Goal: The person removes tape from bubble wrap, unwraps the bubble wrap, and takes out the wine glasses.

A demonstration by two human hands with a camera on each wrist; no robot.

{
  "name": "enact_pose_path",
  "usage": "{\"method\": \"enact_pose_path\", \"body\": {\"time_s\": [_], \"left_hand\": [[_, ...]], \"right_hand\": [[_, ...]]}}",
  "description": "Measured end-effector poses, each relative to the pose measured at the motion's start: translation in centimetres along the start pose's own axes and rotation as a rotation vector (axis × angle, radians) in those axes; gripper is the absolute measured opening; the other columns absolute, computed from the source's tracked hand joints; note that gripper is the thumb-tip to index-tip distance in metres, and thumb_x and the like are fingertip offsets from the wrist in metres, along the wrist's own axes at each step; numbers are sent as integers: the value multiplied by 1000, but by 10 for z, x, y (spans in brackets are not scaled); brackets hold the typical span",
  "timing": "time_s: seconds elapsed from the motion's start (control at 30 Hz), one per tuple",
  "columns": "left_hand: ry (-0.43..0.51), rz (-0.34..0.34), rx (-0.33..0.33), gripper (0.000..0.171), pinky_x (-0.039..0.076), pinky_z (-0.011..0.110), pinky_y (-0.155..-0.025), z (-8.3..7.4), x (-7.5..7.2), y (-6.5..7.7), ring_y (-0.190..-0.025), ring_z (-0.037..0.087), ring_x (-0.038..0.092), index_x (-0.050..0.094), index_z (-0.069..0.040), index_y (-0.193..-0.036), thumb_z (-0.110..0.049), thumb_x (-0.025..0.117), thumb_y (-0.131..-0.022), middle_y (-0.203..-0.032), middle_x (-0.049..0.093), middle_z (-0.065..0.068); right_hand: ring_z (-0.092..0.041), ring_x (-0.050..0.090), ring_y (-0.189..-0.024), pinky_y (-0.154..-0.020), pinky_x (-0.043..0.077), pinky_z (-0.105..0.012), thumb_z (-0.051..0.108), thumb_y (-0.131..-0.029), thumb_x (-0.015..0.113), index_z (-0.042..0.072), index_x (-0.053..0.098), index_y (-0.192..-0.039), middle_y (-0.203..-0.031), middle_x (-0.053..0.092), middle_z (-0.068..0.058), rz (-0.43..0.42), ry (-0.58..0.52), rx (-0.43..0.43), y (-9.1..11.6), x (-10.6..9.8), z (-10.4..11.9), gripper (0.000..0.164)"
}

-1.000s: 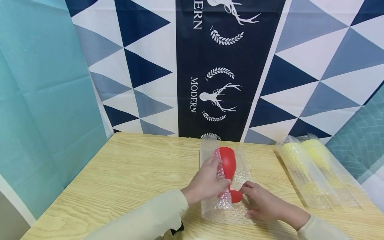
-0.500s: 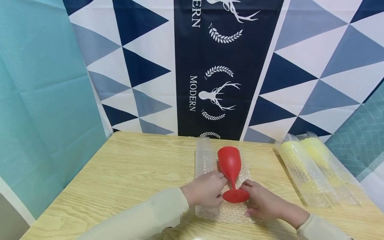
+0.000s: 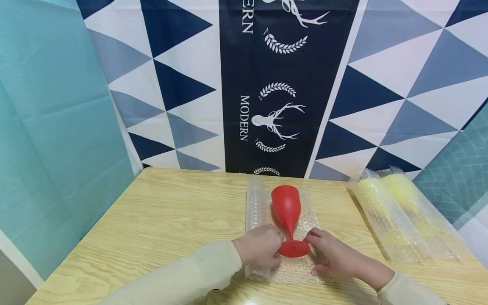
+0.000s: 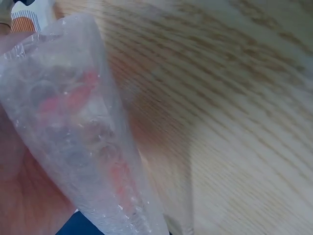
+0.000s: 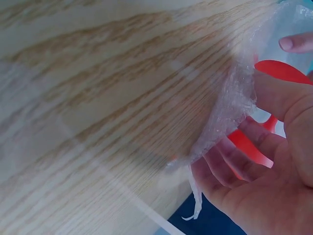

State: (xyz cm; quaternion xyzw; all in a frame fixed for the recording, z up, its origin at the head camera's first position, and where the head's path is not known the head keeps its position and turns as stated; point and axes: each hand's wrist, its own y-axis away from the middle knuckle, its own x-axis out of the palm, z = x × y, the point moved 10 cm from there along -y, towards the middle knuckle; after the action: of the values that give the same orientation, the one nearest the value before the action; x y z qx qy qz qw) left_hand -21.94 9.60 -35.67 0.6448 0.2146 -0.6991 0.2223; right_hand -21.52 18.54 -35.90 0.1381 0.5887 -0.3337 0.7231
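Note:
A red goblet (image 3: 286, 207) lies on a sheet of bubble wrap (image 3: 297, 272), its bowl pointing away and its round base nearest me. Left of the stem, my left hand (image 3: 261, 247) grips the folded left part of the wrap with curled fingers, knuckles beside the base. In the left wrist view, layered bubble wrap (image 4: 83, 127) stands against the palm, with red showing through. My right hand (image 3: 335, 256) is on the other side, fingertips right at the base's edge. The right wrist view shows that hand (image 5: 274, 161) with thumb and curled fingers around the wrap's edge (image 5: 225, 112).
Two yellow items in bubble wrap (image 3: 396, 216) lie side by side at the table's right. The wooden table (image 3: 183, 212) meets a patterned cloth backdrop (image 3: 183, 84) at the back, with a teal cloth (image 3: 57, 106) along the left.
My left hand has drawn the flap of bubble wrap leftward off the goblet, which was partly covered. The goblet then shifted slightly left. My right hand has stayed in place.

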Motion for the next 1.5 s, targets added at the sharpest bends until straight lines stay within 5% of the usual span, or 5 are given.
{"method": "enact_pose_path", "body": {"time_s": [0.53,0.93,1.5], "left_hand": [[-107,-32,21,26,43,14,-75,6,12,13,-72,3,48,56,-22,-72,-40,70,-84,-77,54,-12],[-38,-39,0,25,47,16,-80,20,12,29,-76,4,50,54,-20,-71,-34,69,-85,-79,55,-10],[25,-71,-52,22,50,18,-81,44,11,58,-78,6,52,58,-16,-79,-32,71,-84,-82,57,-7]], "right_hand": [[-4,45,-85,-67,41,-19,26,-69,87,10,63,-111,-102,56,3,15,-19,22,1,1,-1,50],[-5,46,-84,-67,43,-21,24,-68,87,9,63,-109,-100,55,3,-31,25,-25,5,-4,2,49],[-10,51,-90,-73,47,-26,24,-69,87,9,63,-111,-105,57,2,37,16,69,1,1,-3,50]]}}
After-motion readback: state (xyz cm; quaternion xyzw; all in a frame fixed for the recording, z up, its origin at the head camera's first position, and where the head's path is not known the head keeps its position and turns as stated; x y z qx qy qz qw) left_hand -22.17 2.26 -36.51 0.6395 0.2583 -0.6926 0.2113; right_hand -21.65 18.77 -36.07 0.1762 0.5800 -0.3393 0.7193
